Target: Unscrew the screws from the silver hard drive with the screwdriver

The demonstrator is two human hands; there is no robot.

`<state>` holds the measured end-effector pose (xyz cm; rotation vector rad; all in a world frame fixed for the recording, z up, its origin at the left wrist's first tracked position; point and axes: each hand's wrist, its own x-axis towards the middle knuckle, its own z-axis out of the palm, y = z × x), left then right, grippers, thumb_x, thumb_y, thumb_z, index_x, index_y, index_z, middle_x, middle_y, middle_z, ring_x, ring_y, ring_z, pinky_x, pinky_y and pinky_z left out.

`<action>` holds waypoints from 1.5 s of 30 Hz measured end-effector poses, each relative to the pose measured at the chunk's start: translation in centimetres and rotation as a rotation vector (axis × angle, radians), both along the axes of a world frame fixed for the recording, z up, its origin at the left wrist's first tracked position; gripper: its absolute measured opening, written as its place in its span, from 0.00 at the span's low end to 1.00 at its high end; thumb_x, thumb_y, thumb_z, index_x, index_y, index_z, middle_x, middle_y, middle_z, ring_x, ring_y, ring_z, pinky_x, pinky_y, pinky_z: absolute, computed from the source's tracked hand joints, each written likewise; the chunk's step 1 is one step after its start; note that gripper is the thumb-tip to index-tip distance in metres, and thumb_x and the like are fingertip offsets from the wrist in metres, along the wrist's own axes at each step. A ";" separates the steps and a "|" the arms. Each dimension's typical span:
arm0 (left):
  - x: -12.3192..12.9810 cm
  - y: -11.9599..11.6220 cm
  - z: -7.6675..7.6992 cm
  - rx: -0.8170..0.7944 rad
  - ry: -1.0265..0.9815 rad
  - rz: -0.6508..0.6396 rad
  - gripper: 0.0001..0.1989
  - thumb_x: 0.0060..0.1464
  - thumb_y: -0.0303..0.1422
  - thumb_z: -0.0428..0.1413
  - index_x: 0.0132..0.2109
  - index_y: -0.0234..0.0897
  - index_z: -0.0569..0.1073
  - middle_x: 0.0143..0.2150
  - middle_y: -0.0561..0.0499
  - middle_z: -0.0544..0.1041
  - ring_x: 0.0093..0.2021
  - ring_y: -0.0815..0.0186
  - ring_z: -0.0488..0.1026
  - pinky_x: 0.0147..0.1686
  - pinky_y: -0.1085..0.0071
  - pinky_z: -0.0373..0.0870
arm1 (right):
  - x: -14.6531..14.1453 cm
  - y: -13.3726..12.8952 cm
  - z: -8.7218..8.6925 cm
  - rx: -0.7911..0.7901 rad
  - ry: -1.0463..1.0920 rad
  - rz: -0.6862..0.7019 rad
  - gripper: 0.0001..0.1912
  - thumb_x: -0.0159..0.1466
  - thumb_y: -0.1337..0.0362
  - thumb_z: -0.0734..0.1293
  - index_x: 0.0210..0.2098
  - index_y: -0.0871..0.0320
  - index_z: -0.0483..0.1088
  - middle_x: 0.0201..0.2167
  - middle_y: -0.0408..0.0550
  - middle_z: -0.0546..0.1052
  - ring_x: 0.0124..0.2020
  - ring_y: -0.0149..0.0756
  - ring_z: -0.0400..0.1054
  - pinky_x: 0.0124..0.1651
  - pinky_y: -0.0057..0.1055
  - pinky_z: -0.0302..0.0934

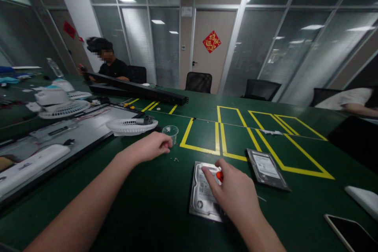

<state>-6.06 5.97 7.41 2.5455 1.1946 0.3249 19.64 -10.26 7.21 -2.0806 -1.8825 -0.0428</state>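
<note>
My left hand [158, 145] is closed, fingertips curled down beside a clear plastic cup [175, 138]. Whatever may be between those fingers is too small or hidden to make out. Just below lie several tiny screws [176, 160] on the green table. Over a silver hard drive [202, 195] with a white label is my right hand [236, 187], covering the drive's right side. It holds a screwdriver [219, 176]; its orange end shows between thumb and fingers, and a thin shaft points out to the right. A second hard drive [267, 169] lies flat further right.
Yellow tape rectangles [218, 138] mark the table [141, 212]. On the left are a flat panel [97, 126], a white fan grille [131, 126] and long black bars [141, 90]. A phone [351, 232] lies at right. One person [113, 67] sits across; another person's arm [360, 108] shows far right.
</note>
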 end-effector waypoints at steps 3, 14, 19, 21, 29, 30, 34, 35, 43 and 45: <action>-0.1 -0.5 -2.0 -0.070 0.037 -0.019 0.05 0.55 0.33 0.60 0.38 0.39 0.78 0.32 0.52 0.76 0.31 0.66 0.72 0.30 0.73 0.61 | -0.1 0.0 -0.2 0.002 -0.009 0.000 0.21 0.70 0.45 0.58 0.39 0.54 0.72 0.31 0.49 0.81 0.32 0.45 0.77 0.31 0.34 0.55; 0.9 -0.6 -3.9 -0.079 0.011 -0.060 0.08 0.61 0.31 0.55 0.34 0.38 0.76 0.34 0.50 0.78 0.34 0.64 0.75 0.36 0.71 0.65 | 0.0 0.1 -0.3 0.016 -0.007 -0.002 0.22 0.69 0.44 0.58 0.38 0.54 0.72 0.30 0.49 0.81 0.32 0.47 0.77 0.31 0.34 0.55; 1.1 -0.9 -1.1 0.115 -0.078 -0.059 0.09 0.66 0.33 0.50 0.41 0.38 0.74 0.41 0.48 0.76 0.41 0.61 0.73 0.42 0.67 0.67 | 0.1 0.1 -0.3 0.014 0.001 -0.005 0.21 0.69 0.45 0.58 0.39 0.53 0.72 0.32 0.48 0.81 0.33 0.46 0.77 0.31 0.34 0.55; 1.0 0.1 0.1 0.252 -0.132 -0.013 0.08 0.67 0.32 0.49 0.42 0.38 0.73 0.42 0.48 0.75 0.41 0.61 0.72 0.43 0.66 0.66 | 0.2 0.1 -0.3 0.011 0.001 -0.004 0.21 0.70 0.45 0.58 0.39 0.53 0.72 0.32 0.48 0.81 0.33 0.46 0.77 0.31 0.34 0.55; 0.6 5.6 -0.6 0.305 -0.068 0.068 0.09 0.64 0.31 0.52 0.39 0.36 0.76 0.41 0.46 0.74 0.43 0.60 0.71 0.46 0.65 0.65 | 0.2 0.0 0.0 0.017 0.001 -0.010 0.21 0.70 0.44 0.58 0.39 0.54 0.72 0.32 0.49 0.81 0.33 0.46 0.77 0.31 0.34 0.55; 0.6 5.8 -0.8 0.305 -0.073 0.066 0.09 0.64 0.31 0.52 0.40 0.36 0.77 0.42 0.46 0.74 0.43 0.60 0.71 0.46 0.65 0.65 | 0.3 -0.1 0.1 0.016 0.004 -0.007 0.21 0.70 0.45 0.58 0.39 0.54 0.72 0.32 0.49 0.81 0.33 0.46 0.77 0.31 0.34 0.55; 0.7 5.0 -0.7 0.332 -0.087 0.085 0.09 0.64 0.30 0.53 0.39 0.36 0.78 0.42 0.46 0.73 0.44 0.59 0.71 0.47 0.64 0.65 | 0.3 -0.1 0.0 0.005 0.008 -0.013 0.20 0.70 0.45 0.58 0.39 0.53 0.71 0.32 0.48 0.81 0.33 0.46 0.77 0.32 0.34 0.55; 0.7 4.4 -0.5 0.343 -0.102 0.097 0.08 0.63 0.29 0.53 0.39 0.36 0.78 0.42 0.46 0.73 0.44 0.59 0.71 0.46 0.65 0.65 | 0.3 0.0 -0.1 0.005 0.005 -0.017 0.20 0.70 0.45 0.58 0.40 0.53 0.71 0.32 0.48 0.81 0.33 0.46 0.77 0.32 0.34 0.54; 1.3 -0.7 -1.0 -0.018 0.025 -0.152 0.07 0.59 0.34 0.61 0.45 0.41 0.78 0.44 0.50 0.75 0.44 0.61 0.72 0.44 0.69 0.66 | 0.2 0.2 -0.5 -0.001 0.006 -0.013 0.21 0.69 0.44 0.57 0.39 0.53 0.71 0.32 0.48 0.81 0.34 0.48 0.77 0.33 0.35 0.55; 1.4 -1.0 -1.9 -0.051 0.036 -0.150 0.07 0.58 0.34 0.62 0.45 0.42 0.78 0.46 0.50 0.74 0.47 0.60 0.72 0.47 0.67 0.65 | 0.2 0.2 -0.5 -0.002 0.007 -0.013 0.21 0.69 0.44 0.58 0.39 0.53 0.71 0.32 0.48 0.81 0.33 0.47 0.77 0.32 0.35 0.55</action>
